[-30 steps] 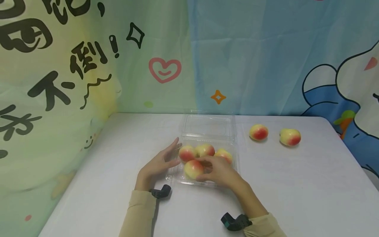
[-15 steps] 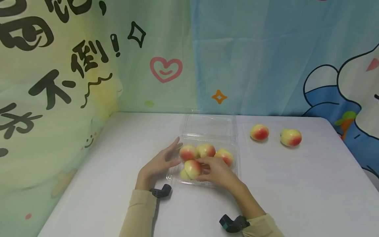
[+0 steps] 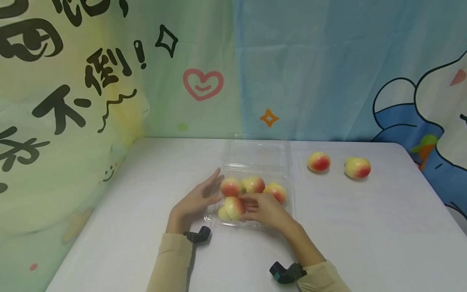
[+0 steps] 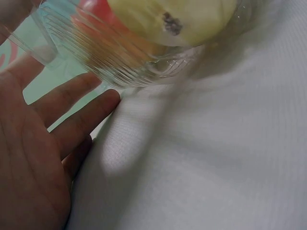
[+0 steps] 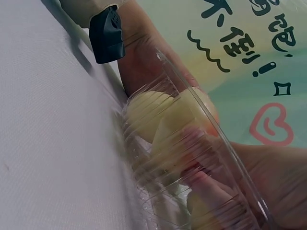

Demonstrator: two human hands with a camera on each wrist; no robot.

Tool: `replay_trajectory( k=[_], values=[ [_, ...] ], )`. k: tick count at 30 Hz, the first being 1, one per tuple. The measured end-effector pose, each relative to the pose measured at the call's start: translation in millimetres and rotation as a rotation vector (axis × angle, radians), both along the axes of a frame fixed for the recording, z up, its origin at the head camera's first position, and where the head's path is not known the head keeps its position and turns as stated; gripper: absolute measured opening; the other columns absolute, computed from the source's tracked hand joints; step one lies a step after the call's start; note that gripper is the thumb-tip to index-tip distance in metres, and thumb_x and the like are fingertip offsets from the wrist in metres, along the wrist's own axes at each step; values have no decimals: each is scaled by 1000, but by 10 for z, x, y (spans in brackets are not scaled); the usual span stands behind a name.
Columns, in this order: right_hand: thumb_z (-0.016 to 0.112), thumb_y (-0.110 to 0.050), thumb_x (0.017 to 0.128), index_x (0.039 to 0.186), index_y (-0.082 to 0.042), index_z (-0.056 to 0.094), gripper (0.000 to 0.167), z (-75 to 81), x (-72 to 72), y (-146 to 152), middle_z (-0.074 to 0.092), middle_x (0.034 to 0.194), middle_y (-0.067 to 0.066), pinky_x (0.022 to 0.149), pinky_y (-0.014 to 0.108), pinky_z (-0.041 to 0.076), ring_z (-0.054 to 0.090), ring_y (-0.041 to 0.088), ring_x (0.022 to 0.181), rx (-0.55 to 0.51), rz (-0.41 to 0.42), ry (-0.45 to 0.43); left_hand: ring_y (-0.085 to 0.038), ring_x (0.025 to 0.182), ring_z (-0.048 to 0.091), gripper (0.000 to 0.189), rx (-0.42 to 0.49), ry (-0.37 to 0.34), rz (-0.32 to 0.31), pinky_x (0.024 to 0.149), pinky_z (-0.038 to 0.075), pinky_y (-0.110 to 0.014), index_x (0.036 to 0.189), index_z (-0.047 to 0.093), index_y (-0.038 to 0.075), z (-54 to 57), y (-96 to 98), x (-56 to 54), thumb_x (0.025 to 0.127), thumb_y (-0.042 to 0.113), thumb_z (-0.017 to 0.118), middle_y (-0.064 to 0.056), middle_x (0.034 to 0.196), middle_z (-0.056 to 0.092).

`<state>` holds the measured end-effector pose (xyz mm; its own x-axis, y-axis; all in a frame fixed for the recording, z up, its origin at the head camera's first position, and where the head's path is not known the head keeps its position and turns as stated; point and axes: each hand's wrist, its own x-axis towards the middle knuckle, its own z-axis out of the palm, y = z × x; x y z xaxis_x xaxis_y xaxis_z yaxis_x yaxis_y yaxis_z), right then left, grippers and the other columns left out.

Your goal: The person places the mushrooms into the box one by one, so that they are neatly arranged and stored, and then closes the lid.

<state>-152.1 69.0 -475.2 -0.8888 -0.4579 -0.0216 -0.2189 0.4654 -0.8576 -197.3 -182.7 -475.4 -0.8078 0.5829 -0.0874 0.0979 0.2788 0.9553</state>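
Note:
A clear plastic clamshell box (image 3: 290, 207) stands with its lid folded back, holding several yellow-and-red peaches. At its front left lies a two-lobed peach (image 3: 234, 208); my right hand (image 3: 271, 211) pinches its right end between thumb and fingers. In the right wrist view, my fingertips (image 5: 194, 136) touch this pale peach (image 5: 184, 108) behind the box wall. My left hand (image 3: 198, 198) stands along the box's left side, its fingers extended. Through the ribbed wall in the left wrist view shows a peach (image 4: 168, 24) with a dark stem spot, near my left fingers (image 4: 84, 115).
Two more peaches, one nearer (image 3: 319, 162) and one farther right (image 3: 357, 168), lie on the white table (image 3: 365, 235) right of the box. The transparent lid (image 3: 257, 156) lies toward the back edge. A printed curtain (image 3: 310, 73) hangs behind the table.
The front-left peach has turned and shifted slightly left under my right hand, so its second lobe now shows. My right hand moved a little left with it. The left hand has stayed in place.

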Motion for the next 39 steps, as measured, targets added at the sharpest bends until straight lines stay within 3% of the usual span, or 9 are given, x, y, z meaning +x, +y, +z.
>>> replay_trajectory(
  k=[7,14,18,27,34,39],
  values=[
    [80,-19,75,125,-7,61,54,-10,0,16,66,121,10,87,27,55,66,22,108,-15,7,-39,-24,145,22,85,-38,43,-3,120,13,-44,154,8,17,3,4,-5,90,16,64,-13,156,25],
    [80,-19,75,124,-9,64,52,-4,-4,27,67,120,8,87,27,55,67,20,107,18,2,-30,-18,146,21,85,-50,60,11,120,11,-42,153,7,29,-230,-38,-102,91,16,64,-5,157,26],
    [80,-19,75,124,-8,64,52,4,0,26,68,119,9,86,28,55,67,21,105,26,1,-16,-15,145,22,84,-34,62,12,120,12,-42,152,9,34,-259,-47,-110,90,20,65,-1,156,28],
    [82,-22,73,124,-7,63,57,43,15,57,66,121,9,84,27,56,67,21,104,31,-30,5,-17,145,24,84,-42,93,-9,120,13,-42,152,9,35,-257,-49,-109,90,25,65,-3,156,29],
    [81,-28,74,124,-6,63,58,165,37,123,66,122,9,87,31,55,67,21,106,45,-44,64,-15,145,21,83,-61,67,23,120,12,-43,151,12,38,-246,-38,-97,90,23,66,2,155,30],
    [77,-26,79,125,-3,61,54,263,9,274,64,125,11,91,33,54,65,24,110,-58,-73,76,-18,146,19,84,-62,41,26,120,10,-44,153,10,28,-134,-15,-47,90,18,65,-5,156,28]
  ],
)
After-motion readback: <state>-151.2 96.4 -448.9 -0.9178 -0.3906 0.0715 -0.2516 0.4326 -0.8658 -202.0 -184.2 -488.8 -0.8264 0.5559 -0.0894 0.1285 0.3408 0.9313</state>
